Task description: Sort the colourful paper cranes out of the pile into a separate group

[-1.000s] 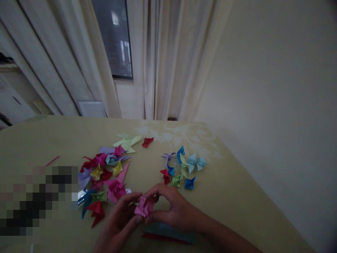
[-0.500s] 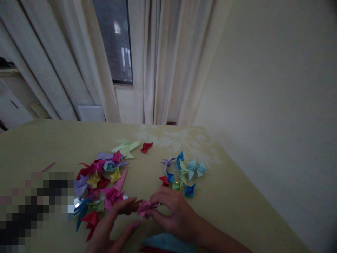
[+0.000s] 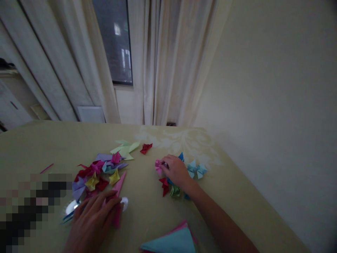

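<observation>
Right hand (image 3: 174, 170) pinches a pink folded paper (image 3: 158, 165); left hand's (image 3: 92, 213) grip, I cannot tell.

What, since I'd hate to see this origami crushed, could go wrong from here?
The right hand pinches a small pink origami piece; too firm a grip might crease it. That hand could also nudge the red origami piece close by. The left hand, over the near part of the origami pile, may flatten folds underneath.

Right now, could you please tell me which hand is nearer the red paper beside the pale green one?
Right: the right hand is close, to the right of the red paper and lower in view. The left hand is farther, at the paper pile.
</observation>
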Motion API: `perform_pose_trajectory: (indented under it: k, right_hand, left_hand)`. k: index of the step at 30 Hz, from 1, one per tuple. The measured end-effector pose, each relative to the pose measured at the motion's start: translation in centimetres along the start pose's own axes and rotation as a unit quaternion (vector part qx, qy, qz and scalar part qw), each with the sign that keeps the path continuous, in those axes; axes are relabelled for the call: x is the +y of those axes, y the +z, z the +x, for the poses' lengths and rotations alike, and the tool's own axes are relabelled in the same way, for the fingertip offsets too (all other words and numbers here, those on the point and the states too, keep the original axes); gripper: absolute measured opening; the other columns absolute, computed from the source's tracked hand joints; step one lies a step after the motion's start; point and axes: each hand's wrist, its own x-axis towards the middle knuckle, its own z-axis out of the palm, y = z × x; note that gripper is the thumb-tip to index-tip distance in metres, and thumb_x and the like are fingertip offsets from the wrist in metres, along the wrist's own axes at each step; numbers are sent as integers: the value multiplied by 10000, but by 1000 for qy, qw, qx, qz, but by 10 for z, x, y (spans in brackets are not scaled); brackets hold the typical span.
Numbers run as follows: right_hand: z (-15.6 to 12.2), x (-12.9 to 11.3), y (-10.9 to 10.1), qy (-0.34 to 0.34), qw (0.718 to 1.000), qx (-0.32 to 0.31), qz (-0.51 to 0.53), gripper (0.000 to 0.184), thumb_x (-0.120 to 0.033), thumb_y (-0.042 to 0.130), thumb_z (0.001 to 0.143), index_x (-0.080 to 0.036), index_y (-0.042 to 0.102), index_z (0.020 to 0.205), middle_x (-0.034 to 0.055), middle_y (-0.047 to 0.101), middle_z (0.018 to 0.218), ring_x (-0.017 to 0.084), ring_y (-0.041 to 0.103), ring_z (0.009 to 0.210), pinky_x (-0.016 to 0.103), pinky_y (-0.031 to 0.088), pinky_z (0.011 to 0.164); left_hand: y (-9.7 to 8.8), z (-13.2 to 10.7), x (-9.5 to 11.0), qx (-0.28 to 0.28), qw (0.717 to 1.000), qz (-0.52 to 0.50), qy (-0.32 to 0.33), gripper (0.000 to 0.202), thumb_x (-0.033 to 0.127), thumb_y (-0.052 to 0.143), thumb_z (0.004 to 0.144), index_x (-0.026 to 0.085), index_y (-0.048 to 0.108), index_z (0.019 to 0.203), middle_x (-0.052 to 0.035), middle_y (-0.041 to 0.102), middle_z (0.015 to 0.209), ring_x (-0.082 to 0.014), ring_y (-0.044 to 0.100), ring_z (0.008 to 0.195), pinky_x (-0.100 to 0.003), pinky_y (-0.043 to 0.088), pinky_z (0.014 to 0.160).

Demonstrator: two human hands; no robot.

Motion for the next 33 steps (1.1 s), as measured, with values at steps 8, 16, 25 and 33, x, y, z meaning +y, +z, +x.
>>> perform_pose_trajectory:
  k: [8, 16, 25, 33]
  right_hand:
    - [-20, -33, -29, -47, 986, 72, 141, 51, -210, 763, 985, -172, 755, 1017, 50, 712, 988, 188, 662, 917, 290, 487, 854]
    - [-55, -96, -10, -142, 947, -62, 280, 296, -366, 806, 961, -190, 743, 1191, 45, 701, 1085, 143, 675, 861, 230, 519, 795]
    - [-56, -95, -4, -129, 937, -142, 293, 209, -303, 821, 947, -189, 784, 1118, 35, 735, 991, 140, 681, 815, 220, 519, 771]
    - [-56, -91, -4, -133, 938, -155, 279, 179, -300, 808, 959, -189, 797, 1099, 15, 758, 907, 137, 675, 797, 211, 485, 740]
  left_hand:
    - [-22, 9, 22, 123, 966, -224, -42, 311, 609, 644, 967, 376, 835, 1044, -30, 769, 1104, -236, 738, 989, -328, 622, 805]
    - [-46, 14, 56, 91, 918, -377, -84, 297, 573, 736, 916, 293, 834, 927, -16, 819, 898, -182, 790, 784, -218, 658, 716]
    - [-25, -4, 53, 45, 869, -465, -162, 372, 575, 816, 828, 235, 797, 977, -56, 836, 918, -231, 818, 795, -244, 676, 693]
    - [-14, -12, 41, 54, 895, -426, -117, 310, 535, 772, 894, 267, 783, 1050, -41, 842, 993, -219, 825, 870, -248, 683, 782]
